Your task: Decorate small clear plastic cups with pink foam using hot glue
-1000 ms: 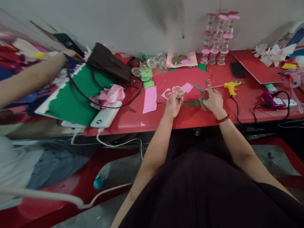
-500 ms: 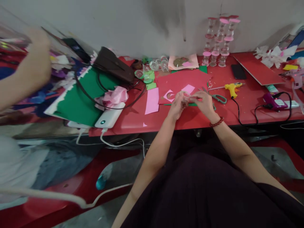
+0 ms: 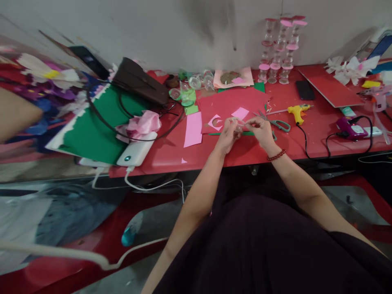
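Observation:
My left hand (image 3: 227,136) is closed around a small clear plastic cup (image 3: 239,127) above the front part of the red sheet. A piece of pink paper (image 3: 239,121) lies along the cup's upper edge. With fingertips pinched together, my right hand (image 3: 261,129) grips this paper from the right side; the fingers partly cover both pieces. Just right of that hand are green-handled scissors (image 3: 281,125). Under and behind the hands lies the red sheet (image 3: 234,98), bearing a pink square (image 3: 240,113) and a pink scrap with a round cut-out (image 3: 212,122).
A yellow glue gun (image 3: 298,112) and a black phone (image 3: 305,90) lie to the right. Stacked clear cups with pink discs (image 3: 281,45) stand by the wall. At left are a pink strip (image 3: 193,130), white power bank (image 3: 137,151), brown bag (image 3: 142,83) and another person's arm (image 3: 16,112).
The view has shifted slightly. My hands stay together at the cup, with my right fingers still at its pink edge. The other person's arm at left has moved lower and further out of view.

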Demonstrator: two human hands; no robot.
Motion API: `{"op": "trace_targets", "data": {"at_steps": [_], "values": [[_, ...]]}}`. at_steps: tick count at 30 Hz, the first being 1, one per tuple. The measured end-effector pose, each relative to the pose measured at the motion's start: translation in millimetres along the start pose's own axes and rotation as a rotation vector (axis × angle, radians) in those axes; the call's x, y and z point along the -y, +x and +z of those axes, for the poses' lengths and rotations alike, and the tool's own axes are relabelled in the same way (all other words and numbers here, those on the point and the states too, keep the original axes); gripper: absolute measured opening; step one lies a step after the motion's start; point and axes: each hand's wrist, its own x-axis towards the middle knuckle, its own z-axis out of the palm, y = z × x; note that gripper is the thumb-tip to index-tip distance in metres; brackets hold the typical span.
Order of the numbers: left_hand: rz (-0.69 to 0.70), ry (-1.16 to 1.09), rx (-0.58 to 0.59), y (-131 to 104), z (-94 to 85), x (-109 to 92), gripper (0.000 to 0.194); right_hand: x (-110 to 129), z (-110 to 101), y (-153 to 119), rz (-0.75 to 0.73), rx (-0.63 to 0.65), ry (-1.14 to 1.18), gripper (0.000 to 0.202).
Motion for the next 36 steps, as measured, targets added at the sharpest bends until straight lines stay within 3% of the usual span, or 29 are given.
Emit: {"op": "trace_targets", "data": {"at_steps": [9, 15, 18, 21, 24, 28, 29, 31, 34, 36], "values": [[0.063, -0.017, 0.02, 0, 0.6, 3, 0.026, 4, 8, -8, 0.081, -0.072, 0.068, 0.009], [0.1, -0.002, 0.016, 1, -1.0, 3, 0.019, -4, 0, -4, 0.105, -0.056, 0.08, 0.036], [0.121, 0.0, 0.045, 2, -3.7, 6, 0.022, 0, 0, -11, 0.054, 0.016, 0.058, 0.042], [0.159, 0.004, 0.067, 5, -8.2, 10, 0.037, 5, -7, -17, -0.05, 0.087, -0.108, 0.035], [0.205, 0.014, -0.013, 12, -14.4, 17, 0.043, 6, -39, -9, -0.052, 0.017, -0.435, 0.037], [0.228, 0.086, -0.202, 21, -19.9, 23, 0.044, 1, -114, 20, 0.063, -0.157, -0.861, 0.02], [0.223, 0.105, -0.218, 22, -20.0, 23, 0.047, -1, -131, 27, 0.131, -0.212, -0.971, 0.022], [0.216, 0.126, -0.209, 21, -18.9, 25, 0.053, -5, -157, 41, 0.275, -0.239, -1.117, 0.045], [0.229, 0.169, -0.163, 19, -16.8, 28, 0.057, -15, -174, 57, 0.415, -0.148, -1.235, 0.065], [0.245, 0.239, -0.134, 18, -16.6, 30, 0.056, -23, -175, 66, 0.435, -0.084, -1.274, 0.058]]}}
